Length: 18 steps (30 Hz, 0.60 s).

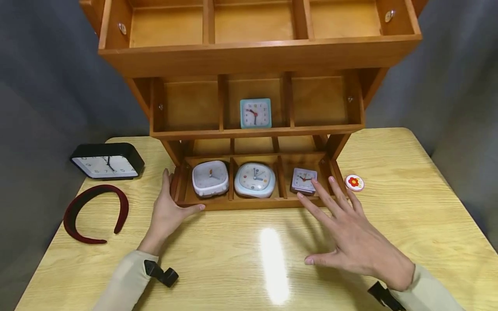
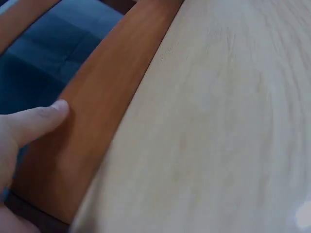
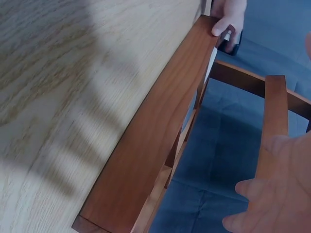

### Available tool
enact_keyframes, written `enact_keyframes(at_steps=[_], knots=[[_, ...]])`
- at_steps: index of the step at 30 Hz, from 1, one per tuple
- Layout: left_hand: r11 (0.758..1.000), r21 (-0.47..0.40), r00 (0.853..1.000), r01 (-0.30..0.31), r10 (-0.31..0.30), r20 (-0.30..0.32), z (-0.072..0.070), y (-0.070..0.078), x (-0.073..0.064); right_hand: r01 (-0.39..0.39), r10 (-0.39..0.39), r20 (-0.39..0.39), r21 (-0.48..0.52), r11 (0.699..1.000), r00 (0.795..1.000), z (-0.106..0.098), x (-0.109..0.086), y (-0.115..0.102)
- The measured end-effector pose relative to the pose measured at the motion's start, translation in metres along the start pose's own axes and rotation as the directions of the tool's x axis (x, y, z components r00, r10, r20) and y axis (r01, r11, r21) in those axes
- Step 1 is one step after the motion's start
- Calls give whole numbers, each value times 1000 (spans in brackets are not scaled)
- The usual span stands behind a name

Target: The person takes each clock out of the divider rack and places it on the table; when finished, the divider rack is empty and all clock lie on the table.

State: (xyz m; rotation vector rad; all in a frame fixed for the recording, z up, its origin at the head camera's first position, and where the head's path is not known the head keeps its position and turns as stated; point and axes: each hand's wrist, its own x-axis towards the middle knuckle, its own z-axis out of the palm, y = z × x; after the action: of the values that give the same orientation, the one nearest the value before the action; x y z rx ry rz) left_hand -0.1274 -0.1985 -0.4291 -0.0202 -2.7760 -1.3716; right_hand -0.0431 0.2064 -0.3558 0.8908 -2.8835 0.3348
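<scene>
My left hand [image 1: 167,216] grips the front left corner of the lowest tier of a tiered wooden storage box [image 1: 249,205], thumb on the front board and fingers along the side. Spread wide, my right hand [image 1: 350,237] hovers by the front right corner and holds nothing. Its fingertips are nearest a small lilac alarm clock [image 1: 304,179] in the right compartment. A white alarm clock [image 1: 210,177] sits in the left compartment of that tier, a pale blue rounded one [image 1: 254,179] in the middle. Above, a turquoise square clock [image 1: 255,113] stands in the second tier's middle compartment.
To the left on the wooden table [image 1: 218,268] stand a black-cased clock [image 1: 106,162] and, nearer, a dark red headband [image 1: 124,207]. A round badge with a red flower [image 1: 354,182] lies right of the box. The top tier [image 1: 256,58] overhangs the lower ones.
</scene>
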Motion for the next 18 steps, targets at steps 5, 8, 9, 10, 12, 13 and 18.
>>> enact_keyframes(at_steps=[5,8,9,10,12,13,18], knots=[[996,-90,998,-12,7,-59,5,-13,0,12,-12,-39,15,1000,999,1,0,-1],[991,-123,997,-46,38,-70,9,-14,1,2,0,-42,60,998,999,1,-1,1],[991,-126,997,-48,39,-69,9,-13,1,-4,7,-42,79,997,999,1,-2,2],[990,-131,997,-43,35,-65,10,-13,1,-12,16,-38,99,995,999,1,-3,4],[991,-131,998,-30,22,-59,10,-12,0,-31,36,-30,144,989,999,0,-3,6],[991,-130,998,-25,18,-56,10,-11,0,-39,44,-27,165,986,999,-1,-3,8],[992,-124,998,-16,9,-54,8,-13,-2,-84,91,-11,281,956,996,-5,8,18]])
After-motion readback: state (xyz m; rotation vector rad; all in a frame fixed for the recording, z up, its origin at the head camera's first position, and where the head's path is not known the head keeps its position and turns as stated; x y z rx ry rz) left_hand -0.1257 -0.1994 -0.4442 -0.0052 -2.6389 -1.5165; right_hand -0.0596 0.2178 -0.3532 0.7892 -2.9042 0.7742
